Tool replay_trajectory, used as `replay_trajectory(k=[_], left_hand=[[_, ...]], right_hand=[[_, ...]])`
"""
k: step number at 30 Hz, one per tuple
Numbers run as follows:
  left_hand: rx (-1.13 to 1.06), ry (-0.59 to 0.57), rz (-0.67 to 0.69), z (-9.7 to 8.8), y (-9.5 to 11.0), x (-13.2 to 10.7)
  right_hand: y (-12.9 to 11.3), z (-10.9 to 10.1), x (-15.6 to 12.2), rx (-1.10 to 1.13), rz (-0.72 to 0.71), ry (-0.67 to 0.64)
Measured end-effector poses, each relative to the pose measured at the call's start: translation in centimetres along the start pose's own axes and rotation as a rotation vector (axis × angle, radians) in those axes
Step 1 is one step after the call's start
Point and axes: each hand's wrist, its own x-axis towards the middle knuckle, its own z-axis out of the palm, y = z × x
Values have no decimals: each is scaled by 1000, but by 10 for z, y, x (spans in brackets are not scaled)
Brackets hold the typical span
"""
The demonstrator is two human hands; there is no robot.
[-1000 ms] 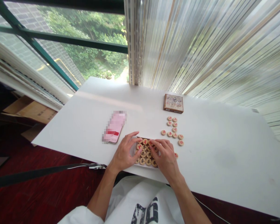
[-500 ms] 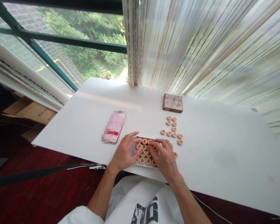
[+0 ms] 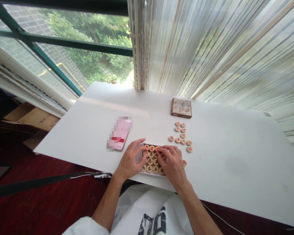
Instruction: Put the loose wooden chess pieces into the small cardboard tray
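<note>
A shallow open box (image 3: pixel 153 174) lies at the table's near edge, filled with rows of round wooden Chinese chess pieces (image 3: pixel 149 169) marked in black and red. My left hand (image 3: pixel 131 160) rests at the box's left side. Its fingers are apart, with index finger and thumb reaching over the leftmost pieces. My right hand (image 3: pixel 172 163) covers the box's right side. Thumb and index finger are closed at a red-marked chess piece (image 3: pixel 157 148) in the far row. Pieces under the right palm are partly hidden.
Several loose red-marked pieces (image 3: pixel 183 141) lie right of the box, one close by my right hand. Behind them sits a printed box lid (image 3: pixel 181 108). A pink-screened phone (image 3: pixel 120 133) lies to the left on the white table (image 3: pixel 235 147). Curtains (image 3: pixel 186 49) hang beyond.
</note>
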Motion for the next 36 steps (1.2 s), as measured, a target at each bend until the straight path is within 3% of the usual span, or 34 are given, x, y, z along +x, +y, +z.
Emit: replay_trajectory(k=[29, 36], left_hand=[[-22, 11, -5, 1, -4, -1], [-34, 10, -5, 0, -3, 0]], right_hand=[[-2, -1, -1, -3, 4, 38], [26, -20, 10, -77, -18, 140]])
